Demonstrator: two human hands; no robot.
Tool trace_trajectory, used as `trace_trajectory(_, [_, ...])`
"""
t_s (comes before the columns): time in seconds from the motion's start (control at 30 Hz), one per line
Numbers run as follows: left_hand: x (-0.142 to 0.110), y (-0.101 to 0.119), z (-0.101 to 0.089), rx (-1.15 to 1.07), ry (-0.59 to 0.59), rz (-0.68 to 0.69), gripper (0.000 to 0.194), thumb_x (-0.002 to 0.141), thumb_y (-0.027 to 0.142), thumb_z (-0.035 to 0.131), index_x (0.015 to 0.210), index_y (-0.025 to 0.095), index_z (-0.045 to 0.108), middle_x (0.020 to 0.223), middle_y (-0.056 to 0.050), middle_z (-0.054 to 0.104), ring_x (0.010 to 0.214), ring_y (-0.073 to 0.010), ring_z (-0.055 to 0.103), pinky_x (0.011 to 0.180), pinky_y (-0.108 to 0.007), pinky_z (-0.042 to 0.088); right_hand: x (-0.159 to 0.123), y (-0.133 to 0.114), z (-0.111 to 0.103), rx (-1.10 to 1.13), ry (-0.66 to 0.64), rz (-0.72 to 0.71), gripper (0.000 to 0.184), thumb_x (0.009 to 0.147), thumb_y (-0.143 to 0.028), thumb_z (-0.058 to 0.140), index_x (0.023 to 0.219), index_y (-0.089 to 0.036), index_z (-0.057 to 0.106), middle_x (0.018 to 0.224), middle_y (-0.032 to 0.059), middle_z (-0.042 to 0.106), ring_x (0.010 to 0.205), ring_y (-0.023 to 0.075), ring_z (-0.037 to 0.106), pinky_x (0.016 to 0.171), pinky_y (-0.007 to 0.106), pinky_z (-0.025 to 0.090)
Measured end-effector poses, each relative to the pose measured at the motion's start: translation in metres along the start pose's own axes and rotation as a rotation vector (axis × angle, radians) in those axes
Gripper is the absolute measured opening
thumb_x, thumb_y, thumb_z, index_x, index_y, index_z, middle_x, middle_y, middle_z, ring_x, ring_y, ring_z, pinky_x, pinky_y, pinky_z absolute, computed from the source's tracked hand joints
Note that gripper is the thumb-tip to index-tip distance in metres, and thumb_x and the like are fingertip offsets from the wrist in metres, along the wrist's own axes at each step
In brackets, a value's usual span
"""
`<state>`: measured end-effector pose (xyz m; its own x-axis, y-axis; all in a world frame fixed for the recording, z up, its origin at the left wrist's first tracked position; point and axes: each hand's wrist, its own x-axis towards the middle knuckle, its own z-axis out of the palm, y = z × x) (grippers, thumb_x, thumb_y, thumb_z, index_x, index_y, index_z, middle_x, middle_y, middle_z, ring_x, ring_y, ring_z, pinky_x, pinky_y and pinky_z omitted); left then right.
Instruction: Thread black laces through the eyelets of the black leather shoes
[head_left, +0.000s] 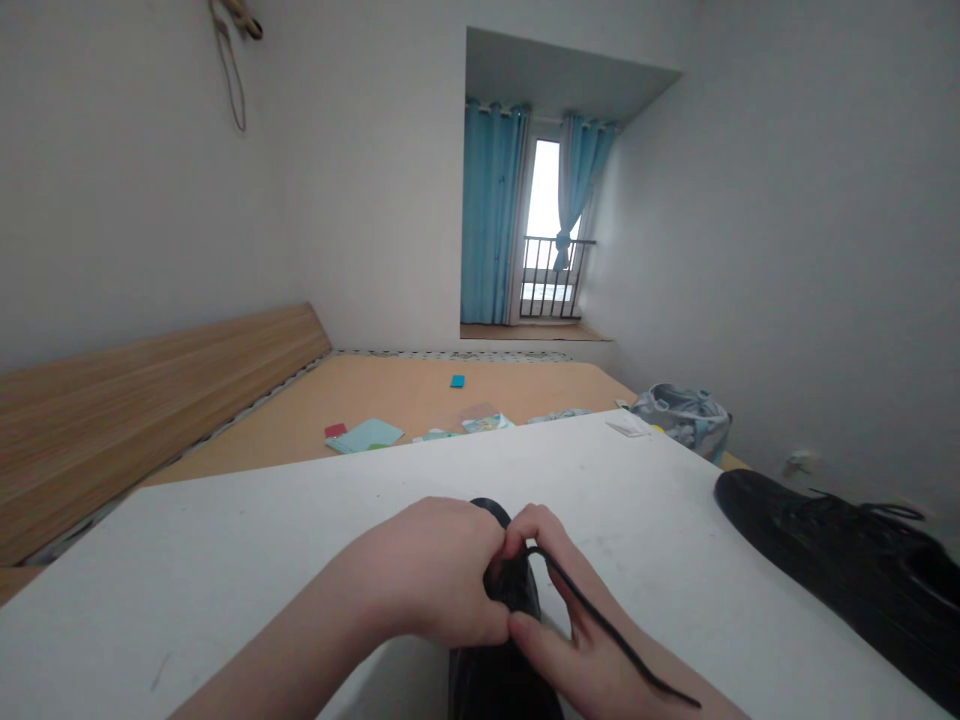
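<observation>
A black shoe point(506, 685) stands on the white table right in front of me, its toe pointing away. My left hand point(442, 570) is closed over the shoe's laced part from the left, most of its fingers hidden. From the right, my right hand point(559, 600) curls in, index finger and thumb bent against the left hand's fingers at the lacing. One black shoelace point(611, 635) comes out by the right index fingertip and trails loosely across the right hand and wrist. The exact hold on the lace is partly hidden.
Another black shoe point(840, 570), laced, lies at the right of the white table point(300, 540). Beyond it, a tan bed surface point(405, 385) carries paper and plastic packets point(367, 436) and a small blue square point(457, 381). A grey patterned bag point(686, 415) sits by the right wall.
</observation>
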<state>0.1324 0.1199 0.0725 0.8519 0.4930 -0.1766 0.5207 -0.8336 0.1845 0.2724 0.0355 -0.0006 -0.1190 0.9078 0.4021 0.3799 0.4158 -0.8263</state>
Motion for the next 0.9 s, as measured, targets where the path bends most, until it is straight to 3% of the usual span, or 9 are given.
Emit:
trace_trajectory(0.07, [0.001, 0.000, 0.000, -0.019, -0.027, -0.005, 0.015, 0.059, 0.036, 0.050, 0.054, 0.021, 0.048, 0.051, 0.000, 0.048, 0.045, -0.0144, 0.039, 0.040, -0.026, 0.026, 0.001, -0.004, -0.002, -0.022, -0.048, 0.021, 0.048, 0.055, -0.001, 0.049, 0.097, -0.023, 0.039, 0.096, 0.0013, 0.049, 0.088, 0.0178, 0.048, 0.077, 0.029, 0.040])
trace_trajectory(0.13, [0.003, -0.001, 0.000, -0.056, -0.070, -0.003, 0.015, 0.059, 0.035, 0.050, 0.059, 0.021, 0.054, 0.054, 0.000, 0.051, 0.046, -0.0149, 0.042, 0.040, -0.025, 0.028, 0.003, -0.006, -0.002, -0.045, -0.065, 0.049, 0.052, 0.051, -0.001, 0.046, 0.097, -0.023, 0.036, 0.094, 0.0013, 0.046, 0.086, 0.0178, 0.047, 0.075, 0.028, 0.041])
trace_trajectory(0.47, [0.004, -0.006, -0.002, -0.061, -0.159, 0.040, 0.018, 0.057, 0.032, 0.053, 0.069, 0.022, 0.061, 0.056, 0.002, 0.052, 0.046, -0.0135, 0.041, 0.038, -0.024, 0.026, 0.004, -0.006, 0.002, 0.059, 0.058, 0.141, 0.038, 0.049, -0.004, 0.041, 0.082, -0.023, 0.036, 0.076, -0.0035, 0.045, 0.070, 0.0140, 0.040, 0.060, 0.024, 0.033])
trace_trajectory(0.63, [0.004, -0.005, -0.004, -0.066, -0.171, 0.038, 0.023, 0.057, 0.031, 0.053, 0.075, 0.023, 0.065, 0.060, 0.002, 0.056, 0.048, -0.0134, 0.043, 0.039, -0.024, 0.026, 0.007, -0.007, -0.001, -0.049, 0.081, 0.136, 0.029, 0.047, -0.005, 0.040, 0.071, -0.021, 0.039, 0.071, -0.0026, 0.046, 0.069, 0.0146, 0.041, 0.059, 0.026, 0.031])
trace_trajectory(0.9, [0.007, 0.009, 0.007, 0.052, 0.090, -0.112, 0.024, 0.065, 0.024, 0.043, 0.073, 0.024, 0.067, 0.074, -0.006, 0.068, 0.069, -0.0239, 0.061, 0.054, -0.030, 0.034, 0.007, 0.003, -0.003, -0.124, 0.093, 0.031, 0.032, 0.049, -0.003, 0.040, 0.076, -0.021, 0.043, 0.074, -0.0023, 0.048, 0.070, 0.0146, 0.042, 0.063, 0.027, 0.034])
